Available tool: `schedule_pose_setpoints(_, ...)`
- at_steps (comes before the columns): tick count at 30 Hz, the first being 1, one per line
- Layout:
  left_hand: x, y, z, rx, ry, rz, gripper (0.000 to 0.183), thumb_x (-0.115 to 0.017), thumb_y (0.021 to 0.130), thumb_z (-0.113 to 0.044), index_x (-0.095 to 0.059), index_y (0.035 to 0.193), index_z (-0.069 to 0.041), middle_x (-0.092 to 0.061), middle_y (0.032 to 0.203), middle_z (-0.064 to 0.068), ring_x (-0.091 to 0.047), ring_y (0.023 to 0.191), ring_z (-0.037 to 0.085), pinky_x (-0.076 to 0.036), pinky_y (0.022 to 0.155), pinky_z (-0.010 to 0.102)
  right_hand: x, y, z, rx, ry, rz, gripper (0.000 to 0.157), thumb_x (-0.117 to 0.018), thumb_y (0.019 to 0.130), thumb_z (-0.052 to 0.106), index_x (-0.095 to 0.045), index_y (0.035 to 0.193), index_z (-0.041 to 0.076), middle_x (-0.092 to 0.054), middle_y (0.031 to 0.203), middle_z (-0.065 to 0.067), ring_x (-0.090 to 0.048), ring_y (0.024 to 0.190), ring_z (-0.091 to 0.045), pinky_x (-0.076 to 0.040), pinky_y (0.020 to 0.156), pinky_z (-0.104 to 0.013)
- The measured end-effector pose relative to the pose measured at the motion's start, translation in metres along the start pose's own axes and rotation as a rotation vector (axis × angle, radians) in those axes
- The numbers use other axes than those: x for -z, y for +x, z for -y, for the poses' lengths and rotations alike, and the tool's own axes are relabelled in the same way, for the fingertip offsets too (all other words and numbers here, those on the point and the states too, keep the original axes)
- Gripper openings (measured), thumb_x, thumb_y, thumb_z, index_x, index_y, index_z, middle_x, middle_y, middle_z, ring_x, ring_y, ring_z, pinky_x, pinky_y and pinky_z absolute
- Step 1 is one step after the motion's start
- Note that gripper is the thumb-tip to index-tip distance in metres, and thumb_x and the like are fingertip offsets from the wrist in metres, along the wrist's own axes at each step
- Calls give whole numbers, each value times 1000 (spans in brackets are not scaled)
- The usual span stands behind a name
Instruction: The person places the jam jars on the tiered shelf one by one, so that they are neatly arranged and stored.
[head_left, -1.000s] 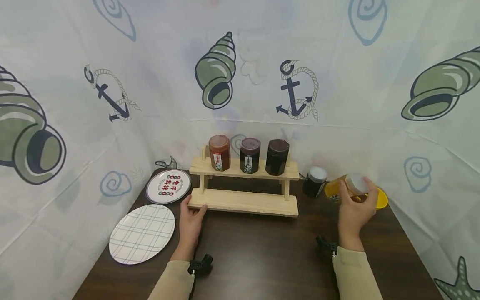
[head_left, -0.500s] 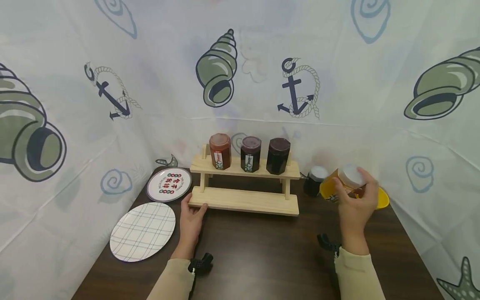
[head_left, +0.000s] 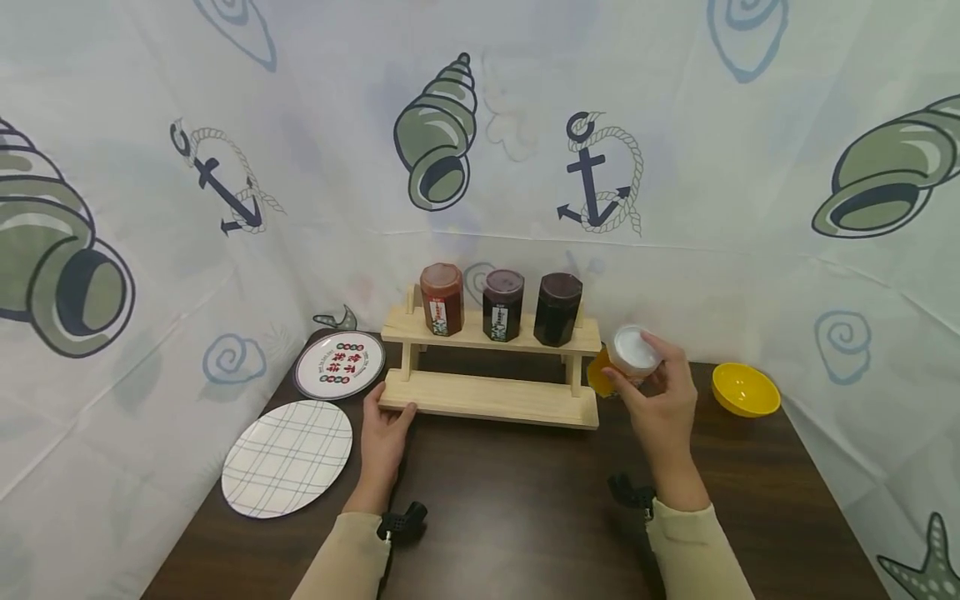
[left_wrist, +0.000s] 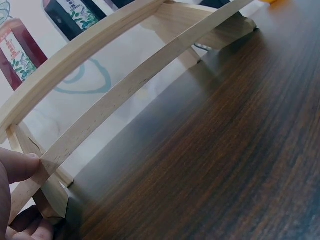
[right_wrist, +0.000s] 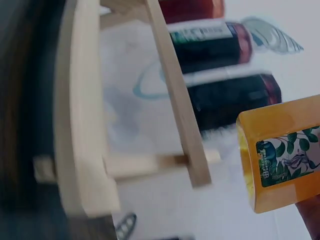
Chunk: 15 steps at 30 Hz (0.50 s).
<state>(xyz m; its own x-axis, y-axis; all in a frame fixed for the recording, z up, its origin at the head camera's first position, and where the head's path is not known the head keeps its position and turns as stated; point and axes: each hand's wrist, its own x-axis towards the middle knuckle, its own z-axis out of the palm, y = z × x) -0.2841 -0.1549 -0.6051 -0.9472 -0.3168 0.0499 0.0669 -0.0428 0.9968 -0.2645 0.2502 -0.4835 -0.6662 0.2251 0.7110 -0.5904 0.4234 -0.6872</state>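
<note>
My left hand grips the left front corner of a two-tier wooden rack; in the left wrist view its thumb lies on the lower board with fingers curled beneath. On the upper tier stand a red jar, a dark purple jar and a darker jar. Just off the rack's right end, my right hand holds a tilted jar of yellow-orange contents with a white lid. In the right wrist view its leafy label shows.
A yellow bowl sits at the right back of the dark wooden table. Two plates lie left of the rack: one with red lettering and a larger checked plate. A patterned cloth hangs behind.
My right hand has carried the yellow-orange jar left from the bowl to the rack's right end, uncovering the bowl and hiding a white-lidded dark jar. My left hand stays on the rack.
</note>
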Motion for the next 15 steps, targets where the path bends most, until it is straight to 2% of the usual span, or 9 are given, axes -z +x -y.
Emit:
schedule_pose_setpoints(6, -1, 2, 3, -9, -27, 10, 82, -73, 104, -6, -25, 171, -8, -27, 178, 22, -37, 162, 34, -36, 130, 49, -26, -12, 7, 3, 86, 82, 80, -93, 77, -11, -63, 148, 10, -63, 138, -17, -69, 118, -6, -59, 97, -14)
schedule_pose_setpoints(10, 0, 1, 3, -14, -25, 3, 82, -74, 104, -6, -26, 170, -9, -26, 178, 22, -37, 162, 34, -36, 130, 49, -45, -20, 10, -18, 116, 140, 79, -94, 79, -8, -61, 149, 10, -63, 139, -16, -70, 118, -8, -59, 99, -15)
schedule_pose_setpoints(15, 2, 0, 1, -21, -9, 8, 83, -73, 104, -5, -24, 171, -8, -24, 179, 23, -35, 163, 35, -36, 130, 48, -68, -29, 12, -127, 108, 187, 79, -95, 84, 6, -55, 151, 15, -62, 144, -10, -72, 122, -22, -57, 104, -16)
